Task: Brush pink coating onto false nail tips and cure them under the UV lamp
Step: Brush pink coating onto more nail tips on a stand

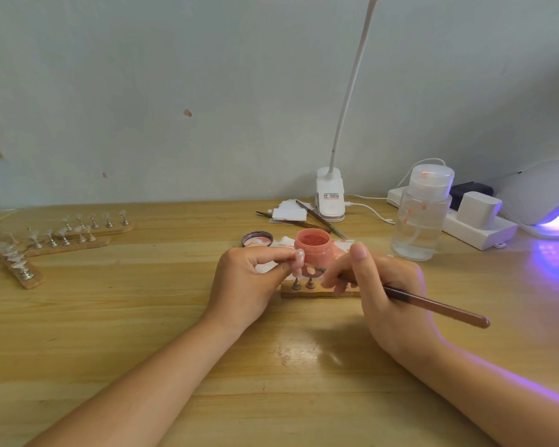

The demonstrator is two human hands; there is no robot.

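A small wooden strip (304, 290) with metal nail stands lies at the table's middle. My left hand (249, 282) pinches a pale false nail tip (299, 258) on the strip's left stand. My right hand (378, 285) grips a brown brush (439, 309), whose tip reaches a second nail tip (311, 270) on the neighbouring stand. Just behind them stands an open jar of pink coating (312, 246), with its lid (257, 239) lying to the left. The white UV lamp (542, 195) glows violet at the far right.
Several wooden strips (68, 243) with clear nail tips lie at the left. A clear pump bottle (421, 217), a clip desk lamp (330, 196), a power strip (478, 225), tweezers (313, 217) and a white pad (289, 214) stand along the back. A paper towel (339, 248) lies under the jar.
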